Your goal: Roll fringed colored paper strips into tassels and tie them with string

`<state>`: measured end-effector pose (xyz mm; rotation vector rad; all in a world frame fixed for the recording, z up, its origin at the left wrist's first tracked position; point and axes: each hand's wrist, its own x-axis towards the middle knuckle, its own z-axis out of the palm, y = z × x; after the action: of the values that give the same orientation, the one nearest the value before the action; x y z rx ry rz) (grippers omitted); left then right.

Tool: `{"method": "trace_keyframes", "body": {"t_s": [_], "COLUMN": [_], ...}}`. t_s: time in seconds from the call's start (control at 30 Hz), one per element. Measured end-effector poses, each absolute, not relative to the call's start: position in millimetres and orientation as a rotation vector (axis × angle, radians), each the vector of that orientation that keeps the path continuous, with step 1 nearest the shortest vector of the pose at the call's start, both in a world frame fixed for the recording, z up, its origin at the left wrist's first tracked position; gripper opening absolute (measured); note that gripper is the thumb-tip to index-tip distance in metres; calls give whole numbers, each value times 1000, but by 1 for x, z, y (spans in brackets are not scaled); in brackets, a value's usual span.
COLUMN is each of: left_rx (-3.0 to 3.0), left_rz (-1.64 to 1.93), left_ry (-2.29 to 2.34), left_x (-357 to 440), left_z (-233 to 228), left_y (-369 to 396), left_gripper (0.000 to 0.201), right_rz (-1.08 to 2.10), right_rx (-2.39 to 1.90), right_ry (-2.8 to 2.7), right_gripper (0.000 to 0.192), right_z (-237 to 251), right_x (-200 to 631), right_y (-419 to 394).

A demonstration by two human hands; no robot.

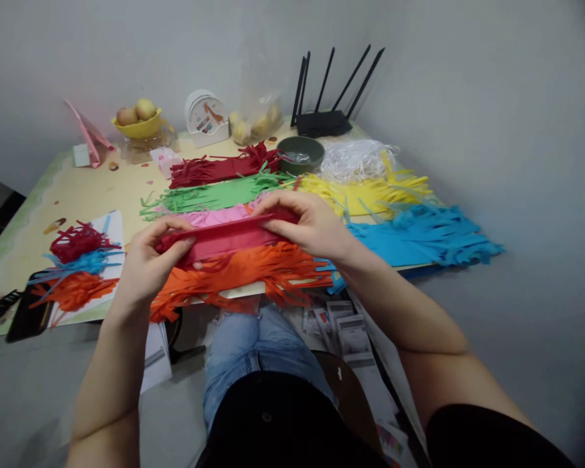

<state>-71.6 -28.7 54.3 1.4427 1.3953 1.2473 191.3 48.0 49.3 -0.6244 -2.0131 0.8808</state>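
Between my two hands stretches a strip of red tissue paper [229, 239], its upper edge folded over. My left hand [153, 255] pinches one end between thumb and fingers. At the other end, my right hand [307, 224] is closed on the strip in the same way. Just below lies a stack of orange fringed paper [244, 273]. Behind the strip are pink fringed paper [199, 217], green fringed paper [229, 193] and dark red fringed paper [224, 169]. Yellow fringed paper [365, 195] and blue fringed paper [409, 237] lie to the right.
White string [358, 159] lies beside a dark green bowl [312, 151]. A black router [324, 123] stands at the back near a yellow fruit bowl [139, 127] and a giraffe-print holder [207, 120]. Left are a phone [29, 312] and red [78, 242], blue and orange paper bundles.
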Motion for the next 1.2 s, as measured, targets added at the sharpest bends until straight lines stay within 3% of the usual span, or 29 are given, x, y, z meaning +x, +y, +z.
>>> {"method": "trace_keyframes", "body": {"t_s": [0.2, 0.4, 0.5, 0.6, 0.67, 0.77, 0.9, 1.07, 1.2], "left_rx": [1336, 1659, 1841, 1967, 2021, 2074, 1982, 1485, 1336], "left_rz": [1408, 1384, 1373, 1378, 1373, 1320, 1262, 1328, 1419], "left_ry": [1203, 1206, 1299, 1483, 1577, 1659, 1620, 1360, 1205], "left_x": [-69, -74, -71, -65, -64, -64, -64, -62, -60], "left_z": [53, 52, 53, 54, 54, 53, 53, 53, 52], "left_y": [-34, -39, -41, -42, -42, -40, -41, -44, -44], "left_gripper": [3, 10, 15, 21, 13, 26, 13, 19, 13], "right_rz": [1075, 1183, 1046, 766, 635, 595, 726, 1156, 1298], "right_rx": [-515, -481, -468, -536, -579, -664, -687, -642, -566], "right_ry": [-1865, -1788, -1839, -1947, -1995, -2043, -2032, -1847, -1731], "right_gripper": [16, 29, 34, 20, 8, 26, 4, 9, 14], "right_z": [42, 38, 39, 43, 46, 48, 47, 46, 46], "right_x": [189, 188, 187, 186, 186, 187, 188, 187, 185], "right_y": [46, 47, 44, 36, 32, 31, 33, 33, 33]}}
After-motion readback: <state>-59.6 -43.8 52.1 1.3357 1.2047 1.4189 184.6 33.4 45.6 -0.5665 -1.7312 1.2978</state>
